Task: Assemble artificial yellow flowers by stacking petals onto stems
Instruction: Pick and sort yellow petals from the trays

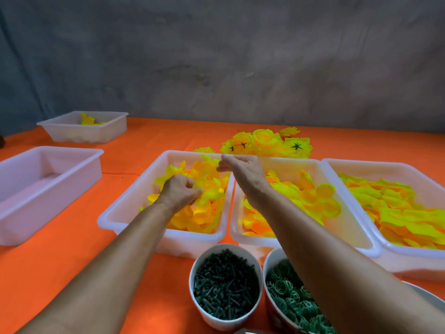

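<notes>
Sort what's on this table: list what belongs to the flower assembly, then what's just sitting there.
In use:
left hand gripping petals in the petal tray
right hand
two more petal trays
cup of stems
cup of green rings
finished flowers

Lying about:
empty tray
far tray

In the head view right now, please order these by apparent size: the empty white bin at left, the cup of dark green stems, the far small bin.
1. Empty white bin, clearly largest.
2. Cup of dark green stems and far small bin look alike; distance makes ranking unsure.
</notes>
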Motion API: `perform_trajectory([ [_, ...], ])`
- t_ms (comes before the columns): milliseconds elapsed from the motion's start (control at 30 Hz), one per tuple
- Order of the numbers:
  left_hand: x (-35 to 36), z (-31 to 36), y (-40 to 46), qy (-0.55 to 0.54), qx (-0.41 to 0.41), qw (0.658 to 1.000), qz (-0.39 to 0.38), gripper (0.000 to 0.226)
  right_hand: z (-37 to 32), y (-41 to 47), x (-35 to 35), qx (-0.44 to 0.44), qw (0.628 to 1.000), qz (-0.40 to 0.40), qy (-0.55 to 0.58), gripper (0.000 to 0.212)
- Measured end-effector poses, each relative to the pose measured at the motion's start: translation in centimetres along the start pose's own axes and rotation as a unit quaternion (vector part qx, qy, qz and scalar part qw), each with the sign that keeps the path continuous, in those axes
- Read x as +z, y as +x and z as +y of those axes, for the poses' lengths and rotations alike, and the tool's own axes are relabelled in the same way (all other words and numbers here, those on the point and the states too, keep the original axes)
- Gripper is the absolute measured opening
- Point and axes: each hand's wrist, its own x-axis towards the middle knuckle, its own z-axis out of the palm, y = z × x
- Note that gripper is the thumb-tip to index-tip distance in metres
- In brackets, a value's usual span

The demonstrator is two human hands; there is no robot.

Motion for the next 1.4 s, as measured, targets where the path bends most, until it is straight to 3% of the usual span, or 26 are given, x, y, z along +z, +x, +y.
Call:
perform_trajectory([
  [67, 0.1, 0.2, -0.3, 0.017, 0.007, 0.999, -0.029, 0.007, -0.2, -0.2, -1.9, -0.001, 1.0, 0.015, -0.017, 0.019],
  [233, 0.5, 0.6, -0.7, 0.062, 0.033, 0.996, -0.052, 0.017, 0.5, -0.9, -8.2, -0.003, 0.997, 0.073, -0.03, 0.007],
  [367, 0.8, 0.8, -0.9, 0.087, 0.049, 0.994, -0.054, 0.018, 2.0, -1.6, -12.9, 0.011, 0.994, 0.084, -0.063, 0.01],
  [600, 0.1, 2.8, -0.6, 0.097, 0.062, 0.993, 0.036, 0.018, 4.2, -2.5, -16.1, 0.054, 0.977, -0.031, -0.203, 0.011],
  [733, 0.8, 5.9, -0.6, 0.078, 0.135, 0.985, 0.07, 0.019, 4.4, -2.4, -15.4, 0.072, 0.928, -0.126, -0.343, 0.019],
  [900, 3.6, 9.4, -1.6, 0.038, 0.215, 0.976, -0.014, 0.017, 4.7, -2.4, -14.2, 0.075, 0.882, -0.185, -0.426, 0.019],
  [1100, 7.2, 10.3, -1.6, 0.033, 0.228, 0.96, -0.161, 0.005, 5.8, -2.7, -14.1, 0.063, 0.91, -0.152, -0.38, 0.023],
  [1167, 8.3, 10.1, -1.4, 0.069, 0.217, 0.951, -0.207, 0.015, 6.1, -2.5, -14.1, 0.064, 0.907, -0.16, -0.385, 0.025],
  [1333, 10.2, 9.6, -1.2, 0.149, 0.208, 0.931, -0.26, 0.028, 6.3, -2.2, -13.9, 0.059, 0.914, -0.178, -0.36, 0.032],
  [1400, 10.3, 9.5, -1.1, 0.146, 0.209, 0.93, -0.266, 0.025, 6.4, -2.2, -14.0, 0.057, 0.949, -0.155, -0.27, 0.019],
])
